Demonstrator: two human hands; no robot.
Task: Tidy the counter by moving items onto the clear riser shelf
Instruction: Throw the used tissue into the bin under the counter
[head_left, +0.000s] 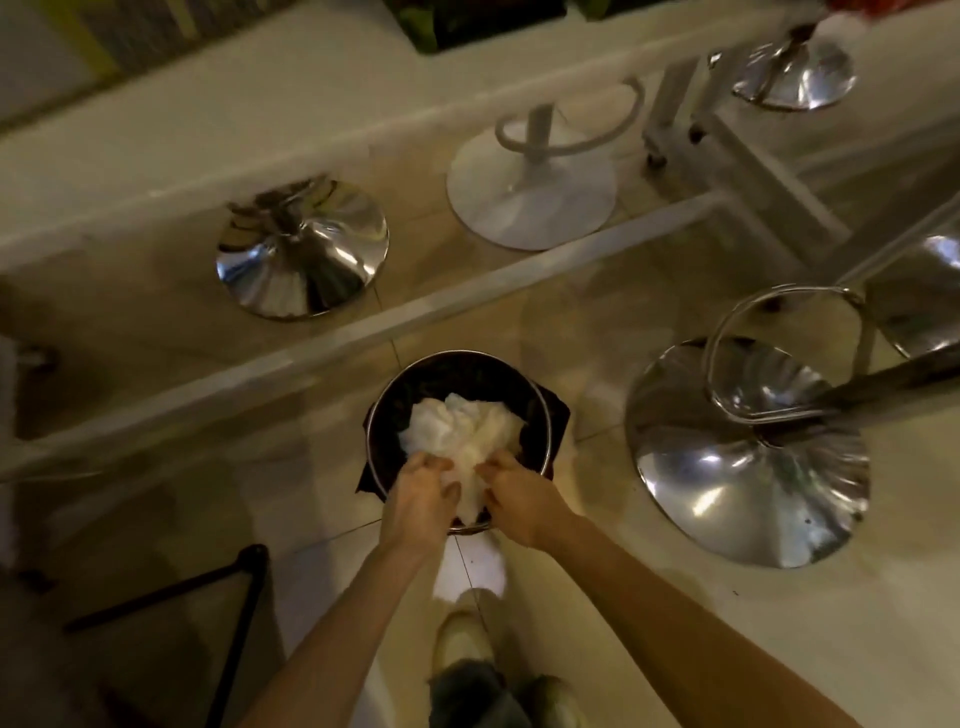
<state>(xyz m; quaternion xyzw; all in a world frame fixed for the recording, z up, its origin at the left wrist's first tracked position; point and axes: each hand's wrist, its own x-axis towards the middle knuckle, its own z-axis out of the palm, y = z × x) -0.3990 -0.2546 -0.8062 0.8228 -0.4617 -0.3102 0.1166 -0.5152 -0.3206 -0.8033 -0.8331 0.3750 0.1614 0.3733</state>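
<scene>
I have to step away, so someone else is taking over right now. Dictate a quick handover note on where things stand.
Left hand and right hand both grip a crumpled white wad, pressing it into the round metal bin with a dark liner on the floor.
Bar stool bases stand around the bin.
The counter and clear riser shelf are not in view, so shelf progress cannot be judged.
Left: release the wad, return to the counter, check what still needs moving.

Both hands (470, 493) on bin's (540, 410) white wad (462, 431)

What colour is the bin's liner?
Black liner, draped over the bin rim; head view.
</scene>
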